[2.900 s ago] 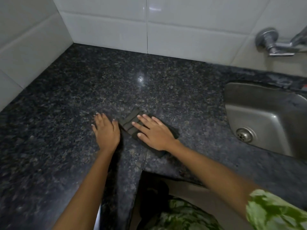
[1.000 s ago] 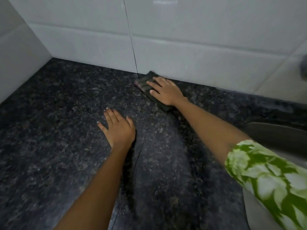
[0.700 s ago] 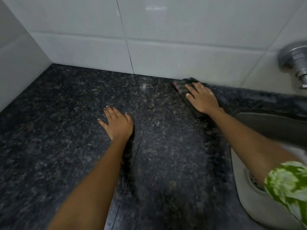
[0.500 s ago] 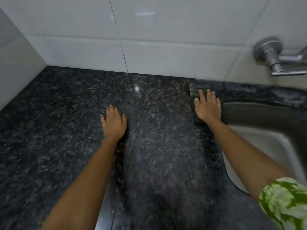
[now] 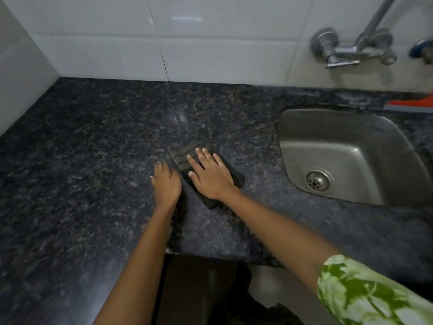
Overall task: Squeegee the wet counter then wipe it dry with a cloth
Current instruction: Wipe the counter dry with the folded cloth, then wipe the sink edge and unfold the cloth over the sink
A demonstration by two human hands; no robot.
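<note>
A dark folded cloth (image 5: 185,153) lies on the black speckled granite counter (image 5: 93,146), near its middle. My right hand (image 5: 209,175) presses flat on the cloth with straight fingers and covers most of it. My left hand (image 5: 165,181) rests flat on the bare counter, just left of the cloth. An orange squeegee (image 5: 412,105) lies behind the sink at the far right, partly cut off by the frame edge.
A steel sink (image 5: 346,156) with a drain is sunk into the counter at the right. A wall tap (image 5: 351,48) hangs above it. White tiled walls close the back and left. The counter's front edge has a step near my arms.
My right hand has slid the cloth from the back wall beside the sink toward me, to the middle of the counter. My left hand stayed flat on the counter.
</note>
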